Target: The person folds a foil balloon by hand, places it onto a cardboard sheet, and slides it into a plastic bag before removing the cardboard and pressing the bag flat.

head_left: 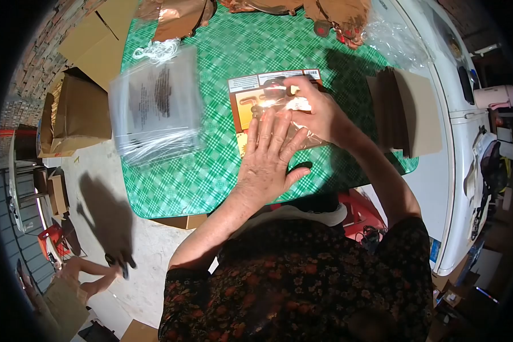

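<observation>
Lying spread, palm down, left hand [265,157] has its fingers over the near part of the printed card [245,111], on the green worktop [256,37]. Right hand [322,114] curls over card's right side; can't tell if it's pinching. Left of card: clear plastic bags [154,108], white string [157,51] at their far edge. Right of card: cardboard sheets [419,114]. Beyond card: copper-coloured pieces [179,20].

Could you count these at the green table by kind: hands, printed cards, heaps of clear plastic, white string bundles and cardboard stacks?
Left hand and right hand: 2
Printed card: 1
Clear plastic pile and crumpled plastic heap: 2
White string bundle: 1
Cardboard stack: 1
Total: 7
</observation>
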Demonstrator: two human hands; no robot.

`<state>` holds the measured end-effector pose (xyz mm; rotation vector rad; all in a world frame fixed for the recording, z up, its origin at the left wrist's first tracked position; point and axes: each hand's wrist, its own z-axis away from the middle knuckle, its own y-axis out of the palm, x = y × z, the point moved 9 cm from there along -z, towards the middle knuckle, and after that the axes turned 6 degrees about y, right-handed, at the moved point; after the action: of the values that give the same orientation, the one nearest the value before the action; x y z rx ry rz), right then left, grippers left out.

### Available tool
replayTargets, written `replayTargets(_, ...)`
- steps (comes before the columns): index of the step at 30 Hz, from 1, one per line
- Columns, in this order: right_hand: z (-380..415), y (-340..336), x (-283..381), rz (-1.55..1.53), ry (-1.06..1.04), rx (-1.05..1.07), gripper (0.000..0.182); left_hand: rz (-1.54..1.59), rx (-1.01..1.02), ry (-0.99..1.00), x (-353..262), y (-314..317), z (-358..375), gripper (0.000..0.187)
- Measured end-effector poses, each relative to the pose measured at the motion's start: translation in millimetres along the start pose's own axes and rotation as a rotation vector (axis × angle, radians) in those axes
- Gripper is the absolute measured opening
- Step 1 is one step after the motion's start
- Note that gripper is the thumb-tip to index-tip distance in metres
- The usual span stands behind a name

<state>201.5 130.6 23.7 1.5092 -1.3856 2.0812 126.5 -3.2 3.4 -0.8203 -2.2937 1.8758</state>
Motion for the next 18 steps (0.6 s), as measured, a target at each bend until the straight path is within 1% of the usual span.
replayTargets(3, 3.3, -1.6, 3.8, -0.159, -0.079, -0.032, 0.061, 0.012, -0.001, -0.003, 0.6, 0.4, 0.4, 0.087)
replayTargets(6, 4.1, -2.0, 6.8, -0.069, -0.148, -0.045, 0.064, 0.014, -0.007, -0.001, 0.9, 1.2, 1.1, 0.088)
replayTargets(9, 2.7, -2.3, 7.0, -0.143, -0.098, -0.011, 0.060, 0.009, -0.013, 0.003, 0.5, 1.3, 1.0, 0.089)
replayTargets(12, -0.8, 0.9, 1.1, -0.103, -0.085, 0.048, 0.055, -0.002, -0.002, -0.001, 0.7, 1.2, 0.7, 0.090)
replayTargets(15, -3.1, 5.3, 2.4, -0.060, -0.070, 0.153, 0.052, -0.007, -0.001, 0.000, 0.2, 0.8, 1.0, 0.091)
replayTargets(18, -2.9, 2.6, 11.7, -0.030, -0.235, 0.112, 0.046, -0.007, -0.003, -0.002, -0.2, 0.0, 0.8, 0.090)
